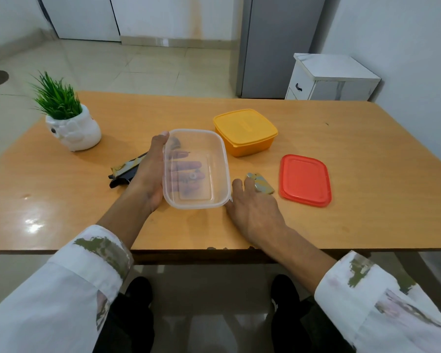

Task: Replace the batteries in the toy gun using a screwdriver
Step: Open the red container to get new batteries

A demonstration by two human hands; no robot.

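My left hand (148, 174) grips a clear plastic container (219, 159) by its left side, thumb over the rim and fingers under the base, holding it over the table. The toy gun (125, 170), black with a camouflage pattern, lies on the table behind that hand, mostly hidden by it and by the container. My right hand (255, 207) rests palm down on the table just right of the container, fingertips touching a small camouflage piece (262, 184), apparently the gun's battery cover. No screwdriver or batteries are clearly visible.
A red lid (306, 179) lies flat at the right. A closed yellow container (245, 131) stands behind the clear one. A white pot with a green plant (71, 126) sits at the far left. The table's front edge (214, 249) runs beneath my wrists.
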